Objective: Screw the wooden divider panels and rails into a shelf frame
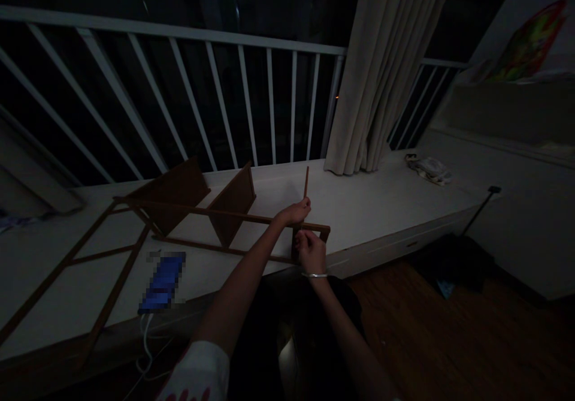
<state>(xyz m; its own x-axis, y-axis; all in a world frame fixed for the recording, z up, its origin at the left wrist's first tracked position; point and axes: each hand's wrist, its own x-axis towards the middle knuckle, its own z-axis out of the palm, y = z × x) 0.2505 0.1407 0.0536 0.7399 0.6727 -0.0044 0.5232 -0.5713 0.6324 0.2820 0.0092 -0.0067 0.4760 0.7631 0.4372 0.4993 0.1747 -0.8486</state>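
A brown wooden frame (197, 210) with two shelf boards lies on its side along the white window ledge. My left hand (294, 212) is closed around a thin wooden bar (306, 180), which sticks up beyond my fingers near the frame's right end. Just below it, my right hand (312, 251), with a silver bangle at the wrist, is closed in a pinch at the frame's end piece. Whatever sits between those fingertips is too small and dark to make out.
A second ladder-like wooden frame (101, 252) lies at the left. Near it is a phone (164, 281) with a white cable (146, 344). White railings (242, 101) and a beige curtain (386, 71) stand behind the ledge (359, 209). A crumpled cloth (429, 169) lies farther right.
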